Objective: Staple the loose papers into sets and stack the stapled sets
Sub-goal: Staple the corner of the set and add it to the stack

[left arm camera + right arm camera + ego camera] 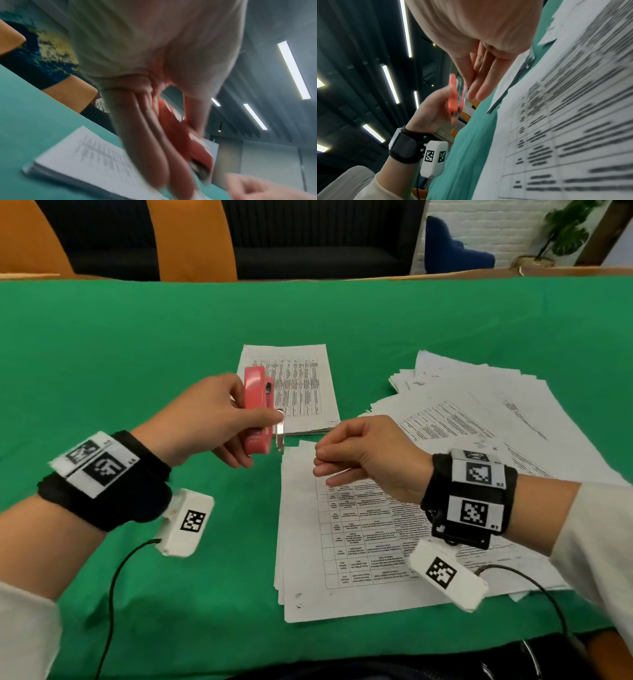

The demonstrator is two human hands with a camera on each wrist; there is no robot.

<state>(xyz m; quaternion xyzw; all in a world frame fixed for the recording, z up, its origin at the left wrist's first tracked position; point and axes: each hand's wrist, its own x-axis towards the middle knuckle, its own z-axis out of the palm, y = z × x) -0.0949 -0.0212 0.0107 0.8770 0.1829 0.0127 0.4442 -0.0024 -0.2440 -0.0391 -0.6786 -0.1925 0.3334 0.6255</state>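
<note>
While the left hand [209,419] grips the pink stapler [257,412] above the table [137,344], right hand [363,460] hovers loosely curled, empty — advise squaring the near paper set [342,542] first, then stapling one corner; loose papers [479,412] lie right.

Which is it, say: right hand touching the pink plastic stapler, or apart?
Apart. The head view shows green cloth between the right hand and the pink plastic stapler, which the left hand grips.

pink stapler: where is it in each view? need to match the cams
Head: pink stapler left of centre, gripped by the left hand.
Left wrist: lower centre, between fingers and thumb, blurred.
Right wrist: centre-left.
Shared landmark: neat paper stack.
</note>
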